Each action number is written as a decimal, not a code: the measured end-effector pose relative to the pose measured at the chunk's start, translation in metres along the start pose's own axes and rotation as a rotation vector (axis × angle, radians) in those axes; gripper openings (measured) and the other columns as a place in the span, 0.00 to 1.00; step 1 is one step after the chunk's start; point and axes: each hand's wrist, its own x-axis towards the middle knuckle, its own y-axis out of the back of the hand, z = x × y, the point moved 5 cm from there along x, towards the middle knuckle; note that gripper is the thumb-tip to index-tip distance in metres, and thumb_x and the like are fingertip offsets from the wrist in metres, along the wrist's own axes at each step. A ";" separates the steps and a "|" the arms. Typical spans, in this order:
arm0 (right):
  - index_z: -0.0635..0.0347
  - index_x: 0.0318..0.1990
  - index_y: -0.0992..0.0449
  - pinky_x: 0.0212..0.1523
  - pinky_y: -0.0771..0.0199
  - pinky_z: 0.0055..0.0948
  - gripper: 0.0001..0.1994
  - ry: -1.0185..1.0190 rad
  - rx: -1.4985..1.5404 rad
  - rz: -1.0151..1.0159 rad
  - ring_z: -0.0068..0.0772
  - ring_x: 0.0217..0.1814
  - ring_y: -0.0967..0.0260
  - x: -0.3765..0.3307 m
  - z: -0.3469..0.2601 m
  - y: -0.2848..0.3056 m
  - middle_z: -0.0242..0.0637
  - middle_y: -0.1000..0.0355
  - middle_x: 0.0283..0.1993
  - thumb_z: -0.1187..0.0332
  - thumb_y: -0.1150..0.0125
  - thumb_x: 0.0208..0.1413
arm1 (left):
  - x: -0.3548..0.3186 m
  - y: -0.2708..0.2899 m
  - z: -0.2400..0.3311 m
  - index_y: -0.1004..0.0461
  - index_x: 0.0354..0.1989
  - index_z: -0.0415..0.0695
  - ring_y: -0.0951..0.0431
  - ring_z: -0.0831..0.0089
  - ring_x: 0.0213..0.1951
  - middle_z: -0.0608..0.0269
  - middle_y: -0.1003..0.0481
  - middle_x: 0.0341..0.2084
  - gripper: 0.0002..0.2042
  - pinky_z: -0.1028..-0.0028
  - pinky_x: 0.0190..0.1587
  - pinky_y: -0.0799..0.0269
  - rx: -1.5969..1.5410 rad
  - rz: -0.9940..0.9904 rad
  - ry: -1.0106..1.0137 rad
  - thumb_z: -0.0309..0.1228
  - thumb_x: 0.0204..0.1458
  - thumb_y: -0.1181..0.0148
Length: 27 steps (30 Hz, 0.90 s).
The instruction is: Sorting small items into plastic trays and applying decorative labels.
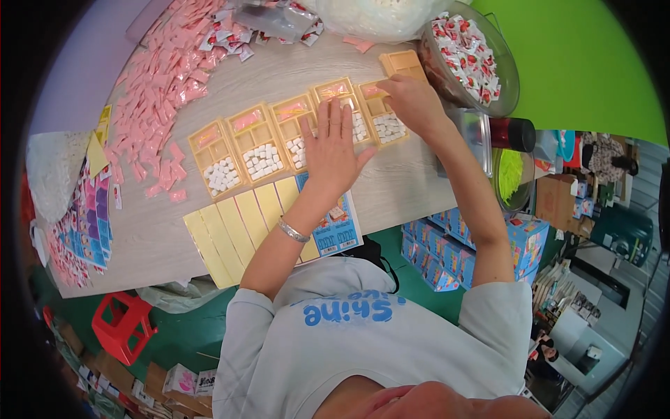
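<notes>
Several pale yellow plastic trays stand side by side in a slanting row; one is the far-left tray [209, 150]. White cube-shaped pieces [262, 160] fill their near compartments. Small pink packets [246, 120] lie in the far ones. My left hand [329, 150] is open, its spread fingers resting over the middle trays and hiding parts of them. At the far end of the rightmost tray [380, 106], my right hand [417, 103] has its fingers pinched together. A pink packet [372, 90] shows beside those fingertips. Whatever they hold is hidden.
Loose pink packets [157, 91] are heaped at the far left. A clear tub [513, 77] of red-and-white sachets stands far right, near a dark-lidded jar [513, 134]. Overlapping yellow cards [230, 230] lie nearest me. Below are blue boxes [440, 255] and a red stool [124, 327].
</notes>
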 end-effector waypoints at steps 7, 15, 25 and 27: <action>0.58 0.46 0.18 0.41 0.22 0.37 0.11 -0.093 0.213 0.231 0.43 0.38 0.21 0.045 0.011 0.089 0.43 0.19 0.39 0.68 0.36 0.57 | 0.000 0.017 -0.005 0.46 0.72 0.38 0.56 0.52 0.75 0.47 0.50 0.73 0.46 0.39 0.71 0.66 -0.120 0.029 -0.033 0.59 0.52 0.41; 0.62 0.39 0.18 0.42 0.21 0.44 0.12 -0.063 -0.041 0.300 0.49 0.43 0.21 0.137 -0.068 -0.046 0.46 0.21 0.38 0.62 0.40 0.58 | -0.027 0.075 -0.066 0.43 0.71 0.40 0.44 0.51 0.71 0.46 0.42 0.69 0.40 0.42 0.70 0.56 0.005 0.043 0.070 0.53 0.56 0.40; 0.57 0.32 0.19 0.30 0.23 0.35 0.06 0.251 -0.144 0.356 0.39 0.34 0.22 0.078 -0.099 -0.007 0.35 0.22 0.37 0.65 0.34 0.53 | -0.014 0.081 -0.119 0.22 0.48 0.38 0.23 0.81 0.31 0.66 0.20 0.38 0.17 0.81 0.33 0.29 -1.538 -0.043 0.575 0.39 0.60 0.38; 0.55 0.33 0.18 0.27 0.26 0.29 0.04 0.520 0.116 0.546 0.32 0.31 0.25 0.042 -0.133 0.015 0.30 0.23 0.34 0.71 0.30 0.49 | -0.008 0.074 -0.117 0.21 0.46 0.39 0.25 0.83 0.29 0.68 0.21 0.35 0.15 0.83 0.32 0.30 -1.533 -0.048 0.625 0.38 0.60 0.37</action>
